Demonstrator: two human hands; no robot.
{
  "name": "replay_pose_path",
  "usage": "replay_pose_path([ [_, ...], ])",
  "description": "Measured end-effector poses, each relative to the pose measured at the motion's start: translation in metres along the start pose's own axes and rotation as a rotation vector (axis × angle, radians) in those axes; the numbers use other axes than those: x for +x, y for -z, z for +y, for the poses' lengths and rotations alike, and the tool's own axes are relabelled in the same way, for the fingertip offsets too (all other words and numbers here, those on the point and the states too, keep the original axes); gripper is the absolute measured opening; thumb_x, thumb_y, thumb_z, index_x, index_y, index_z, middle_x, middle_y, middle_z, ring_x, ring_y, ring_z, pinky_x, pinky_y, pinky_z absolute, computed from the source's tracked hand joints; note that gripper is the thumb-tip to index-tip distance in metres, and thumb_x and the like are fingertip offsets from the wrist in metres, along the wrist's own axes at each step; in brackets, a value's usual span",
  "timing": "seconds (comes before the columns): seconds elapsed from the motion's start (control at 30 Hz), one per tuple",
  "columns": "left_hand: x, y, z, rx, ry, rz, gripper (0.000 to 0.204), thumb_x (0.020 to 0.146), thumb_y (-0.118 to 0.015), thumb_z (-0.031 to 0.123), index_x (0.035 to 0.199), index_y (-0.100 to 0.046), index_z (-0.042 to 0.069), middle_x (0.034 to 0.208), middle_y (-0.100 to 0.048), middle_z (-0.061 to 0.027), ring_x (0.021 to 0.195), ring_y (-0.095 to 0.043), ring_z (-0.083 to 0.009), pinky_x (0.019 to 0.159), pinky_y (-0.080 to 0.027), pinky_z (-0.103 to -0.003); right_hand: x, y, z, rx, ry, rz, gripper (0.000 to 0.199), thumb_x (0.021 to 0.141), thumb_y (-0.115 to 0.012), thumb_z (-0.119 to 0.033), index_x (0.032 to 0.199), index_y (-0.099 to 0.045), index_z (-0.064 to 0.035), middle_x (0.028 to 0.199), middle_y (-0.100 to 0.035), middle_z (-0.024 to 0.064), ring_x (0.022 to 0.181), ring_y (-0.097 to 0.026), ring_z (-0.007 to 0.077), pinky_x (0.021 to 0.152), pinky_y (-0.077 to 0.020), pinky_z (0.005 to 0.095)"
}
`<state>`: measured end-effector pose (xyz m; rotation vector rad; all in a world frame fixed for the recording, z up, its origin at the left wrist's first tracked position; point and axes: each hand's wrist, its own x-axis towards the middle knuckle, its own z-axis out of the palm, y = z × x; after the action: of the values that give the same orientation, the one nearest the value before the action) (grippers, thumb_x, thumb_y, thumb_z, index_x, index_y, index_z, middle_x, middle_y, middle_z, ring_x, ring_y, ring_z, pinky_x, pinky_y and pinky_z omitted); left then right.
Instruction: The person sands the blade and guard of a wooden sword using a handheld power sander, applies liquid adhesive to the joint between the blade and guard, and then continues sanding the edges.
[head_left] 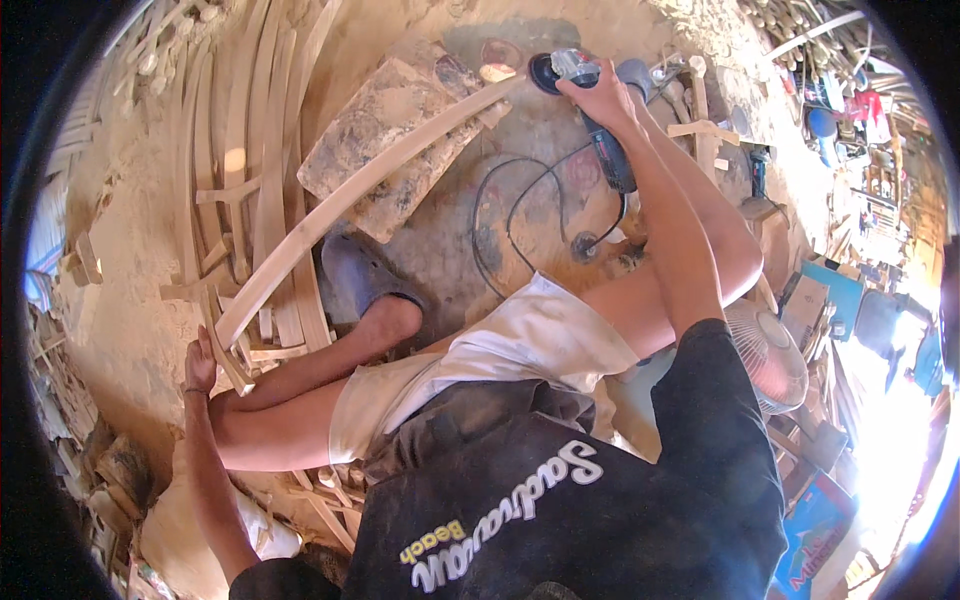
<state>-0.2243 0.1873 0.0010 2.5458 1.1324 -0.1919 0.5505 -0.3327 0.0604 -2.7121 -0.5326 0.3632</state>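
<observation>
My right hand (603, 97) is wrapped round the head of an angle grinder (612, 158), whose body hangs toward me with a black cable trailing from it. The grinder's dark round disc (543, 73) is close to the far end of a long curved wooden strip (375, 180); whether they touch, I cannot tell. That strip lies slantwise across a rough, dusty block (350, 130). At its near end, on the left, my left hand (201, 366) is closed around a short wooden crosspiece (228, 345) against the strip.
Several curved wooden strips (235, 140) are laid out at the left. The black cable (510, 215) loops over the dusty floor between my legs. A fan (765, 358) stands by my right thigh. Wooden pieces (703, 130) lie beyond my right foot, and cardboard boxes (815, 530) are at the right.
</observation>
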Motion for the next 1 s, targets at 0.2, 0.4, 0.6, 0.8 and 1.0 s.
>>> replay_pose_path([
  [0.2,0.003,0.009,0.006,0.05,0.095,-0.192,0.093,0.117,-0.022,0.062,0.076,-0.062,-0.011,0.063,-0.057,-0.0335,0.062,-0.062,-0.0493,0.065,-0.046,-0.059,-0.012,-0.002,0.002,0.051,-0.102,0.027,0.112,0.074,-0.085,-0.068,0.154,-0.045,-0.0003,0.136,-0.072,0.0292,0.13,-0.068,0.0451,0.109,-0.0537,0.0496],
  [0.4,0.003,-0.008,0.007,0.114,0.128,-0.306,0.085,0.119,-0.02,0.053,0.086,-0.072,-0.006,0.088,-0.071,-0.0343,0.091,-0.069,-0.0541,0.085,-0.052,-0.062,-0.03,0.011,-0.002,0.238,-0.184,0.059,0.111,0.075,-0.086,-0.063,0.154,-0.044,0.0022,0.109,-0.081,0.0161,0.12,-0.073,0.0351,0.105,-0.0548,0.0438],
  [0.6,-0.02,0.018,-0.012,0.319,-0.035,-0.395,0.068,0.116,-0.036,0.053,0.107,-0.074,-0.003,0.114,-0.074,-0.0299,0.112,-0.068,-0.0499,0.101,-0.052,-0.058,-0.052,0.012,-0.025,0.406,-0.246,0.135,0.105,0.079,-0.088,-0.057,0.151,-0.044,0.0061,0.094,-0.082,0.0083,0.113,-0.075,0.0262,0.102,-0.0551,0.0385],
  [0.8,0.006,0.007,0.168,0.168,-0.348,0.029,0.06,0.093,-0.077,0.048,0.131,-0.068,0.003,0.13,-0.071,-0.0224,0.125,-0.065,-0.044,0.114,-0.048,-0.055,-0.105,0.036,-0.031,0.546,-0.219,0.269,0.092,0.087,-0.093,-0.028,0.149,-0.04,0.0149,0.087,-0.074,0.006,0.079,-0.069,0.0112,0.07,-0.0565,0.028],
  [1.0,0.044,-0.074,0.287,0.023,-0.256,-0.034,0.066,0.079,-0.087,0.042,0.13,-0.068,0.005,0.131,-0.073,-0.022,0.124,-0.069,-0.0396,0.106,-0.051,-0.053,-0.167,-0.009,-0.043,0.875,-0.35,0.392,0.071,0.087,-0.091,-0.02,0.135,-0.046,0.0062,0.094,-0.072,0.0094,0.076,-0.069,0.0131,0.066,-0.0554,0.0305],
])
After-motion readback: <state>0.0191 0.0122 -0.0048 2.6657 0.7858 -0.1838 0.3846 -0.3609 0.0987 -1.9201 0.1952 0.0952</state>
